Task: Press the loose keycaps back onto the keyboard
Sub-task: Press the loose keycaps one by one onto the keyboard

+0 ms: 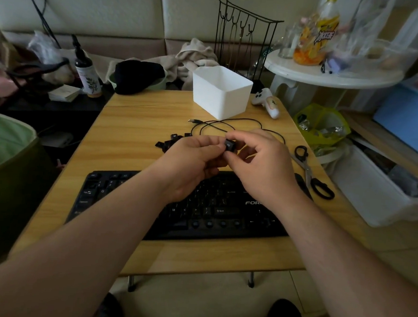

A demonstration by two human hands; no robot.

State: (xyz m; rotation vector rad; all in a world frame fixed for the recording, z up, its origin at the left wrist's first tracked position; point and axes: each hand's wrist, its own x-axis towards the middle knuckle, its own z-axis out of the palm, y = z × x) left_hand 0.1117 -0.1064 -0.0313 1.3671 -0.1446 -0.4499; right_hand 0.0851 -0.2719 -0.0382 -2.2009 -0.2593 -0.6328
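Note:
A black keyboard (116, 191) lies near the front edge of a small wooden table (136, 126); both forearms cross over it and hide part of its keys. Above the keyboard's far edge I hold one black keycap (229, 145) up between both hands. My right hand (259, 166) pinches it with thumb and forefinger. My left hand (193, 162) has curled fingers whose tips meet the keycap from the left. A pile of loose black keycaps (169, 140) sits on the table just beyond my left hand, partly hidden by it.
A black cable (220, 124) loops behind my hands. A white plastic bin (220, 92) stands at the back, a white game controller (266, 101) to its right. Black-handled scissors (311, 173) lie at the table's right edge. Clutter surrounds the table.

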